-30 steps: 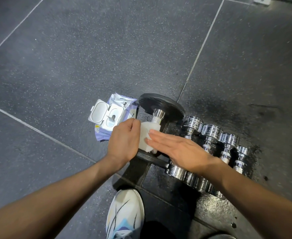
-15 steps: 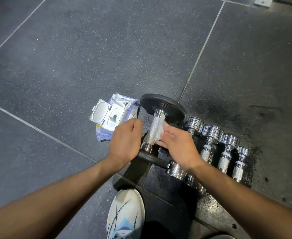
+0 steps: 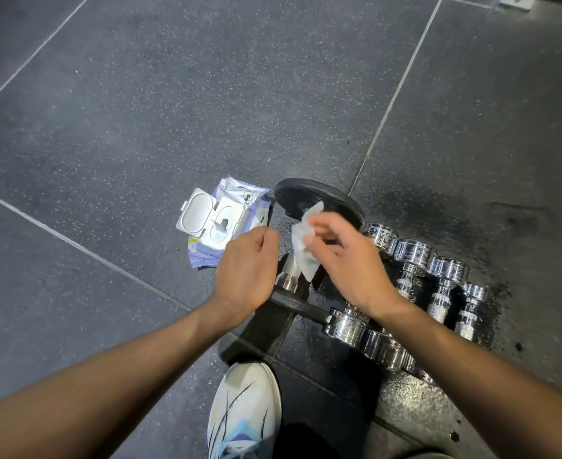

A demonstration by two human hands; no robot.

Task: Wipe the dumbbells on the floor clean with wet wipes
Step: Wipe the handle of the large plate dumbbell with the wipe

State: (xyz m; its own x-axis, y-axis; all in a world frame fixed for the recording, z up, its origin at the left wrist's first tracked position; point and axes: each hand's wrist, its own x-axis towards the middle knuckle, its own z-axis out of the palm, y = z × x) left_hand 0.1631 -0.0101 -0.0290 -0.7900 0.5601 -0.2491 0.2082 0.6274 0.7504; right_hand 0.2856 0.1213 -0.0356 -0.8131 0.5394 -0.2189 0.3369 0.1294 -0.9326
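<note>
Two hands meet over the black-plated dumbbell (image 3: 319, 202) on the floor. My right hand (image 3: 356, 266) pinches the wipe (image 3: 304, 248). My left hand (image 3: 246, 270) is curled beside it, gripping I cannot tell what. Four chrome dumbbells (image 3: 412, 251) lie at 3 o'clock, the pack (image 3: 220, 223) at 10.

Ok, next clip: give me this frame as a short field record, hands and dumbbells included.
current dumbbell: black-plated dumbbell with chrome handle, lying on floor
left hand: fingers curled beside its handle; hold unclear
right hand: pinches crumpled white wet wipe over the handle
others: four small chrome dumbbells in a row, to its right
supplies: purple wet-wipe pack, white lid open, left of the far plate
floor: dark speckled tiles, wet-looking around the dumbbells
</note>
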